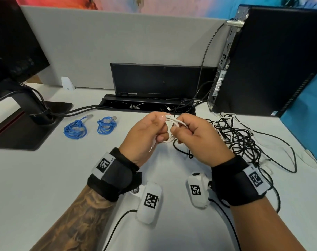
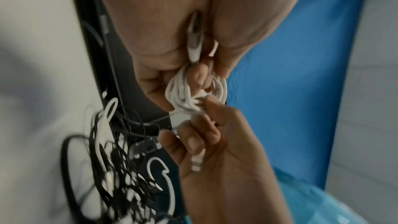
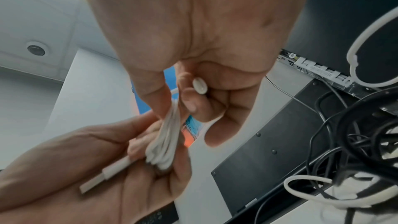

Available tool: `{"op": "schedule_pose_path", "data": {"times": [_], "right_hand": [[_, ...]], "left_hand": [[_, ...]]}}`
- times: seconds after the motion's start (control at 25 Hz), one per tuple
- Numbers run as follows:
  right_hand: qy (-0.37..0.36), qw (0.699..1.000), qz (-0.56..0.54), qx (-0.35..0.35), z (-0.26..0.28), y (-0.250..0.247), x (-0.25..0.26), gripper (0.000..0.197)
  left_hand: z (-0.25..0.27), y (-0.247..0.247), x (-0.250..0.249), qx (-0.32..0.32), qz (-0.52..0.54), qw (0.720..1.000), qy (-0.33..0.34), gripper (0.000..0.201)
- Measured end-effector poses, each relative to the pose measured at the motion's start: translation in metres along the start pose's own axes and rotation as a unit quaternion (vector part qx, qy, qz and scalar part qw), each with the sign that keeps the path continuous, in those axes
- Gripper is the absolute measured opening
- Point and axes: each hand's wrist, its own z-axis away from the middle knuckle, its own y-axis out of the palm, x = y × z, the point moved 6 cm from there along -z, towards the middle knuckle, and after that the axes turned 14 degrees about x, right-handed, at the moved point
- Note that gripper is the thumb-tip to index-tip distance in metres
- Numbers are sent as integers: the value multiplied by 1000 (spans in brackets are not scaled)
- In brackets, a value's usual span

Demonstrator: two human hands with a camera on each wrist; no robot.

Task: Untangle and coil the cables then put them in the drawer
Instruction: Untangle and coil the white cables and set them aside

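Observation:
A small white cable coil (image 1: 169, 128) is held above the desk between both hands. My left hand (image 1: 154, 131) pinches one side of the loops, and my right hand (image 1: 187, 132) pinches the other. In the left wrist view the white coil (image 2: 193, 94) sits between the fingertips, with one plug (image 2: 194, 43) tucked in the left palm. The right wrist view shows the coil (image 3: 164, 142) and a flat white plug (image 3: 103, 175) lying across the left hand. Two coiled blue cables (image 1: 75, 128) (image 1: 107, 125) lie on the desk to the left. A tangle of black and white cables (image 1: 239, 138) lies to the right.
A black computer tower (image 1: 266, 66) stands at the back right, and a monitor stand (image 1: 36, 113) at the left. A black cable tray (image 1: 146, 104) runs along the back of the white desk (image 1: 45, 178). Thin black wires trail from the wrist cameras near the front edge.

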Motion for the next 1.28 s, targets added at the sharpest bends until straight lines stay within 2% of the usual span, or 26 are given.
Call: {"op": "schedule_pose_path", "data": {"times": [0.08, 0.2, 0.24, 0.36, 0.4, 0.6, 0.76, 0.88, 0.96, 1.08, 1.28], "right_hand": [[4, 1000, -30, -8, 0, -3, -1, 12], [6, 997, -25, -70, 1, -20, -8, 16], [12, 998, -24, -59, 1, -21, -12, 16], [23, 998, -35, 47, -1, -8, -24, 16], [27, 997, -32, 57, -2, -6, -27, 17], [22, 987, -158, -23, -2, -14, -31, 18], [17, 975, -221, -20, -4, -12, -32, 19], [21, 962, -271, -3, -6, -3, -29, 19], [-3, 966, -258, 24, -5, 4, -21, 27], [-40, 975, -207, 67, -6, 18, -13, 55], [-46, 980, -196, 6, -10, 13, -16, 37]], "left_hand": [[0, -6, 2, -24, -76, 997, -1, 34], [-1, -1, 9, 0, -90, 995, -31, 31], [-1, 0, 9, 1, -86, 996, -29, 31], [-1, -5, 6, -11, -66, 998, -9, 38], [-1, -7, 7, -11, -55, 998, -7, 39], [0, -7, 7, -12, -44, 999, -21, 26], [1, -5, 8, -8, -38, 998, -49, 23], [2, -3, 8, -14, -17, 999, -42, 19], [1, -6, 8, -30, -29, 999, -30, 11], [0, -5, 10, -36, -51, 998, -14, 4], [1, 4, 9, -66, -106, 992, 20, 17]]}}
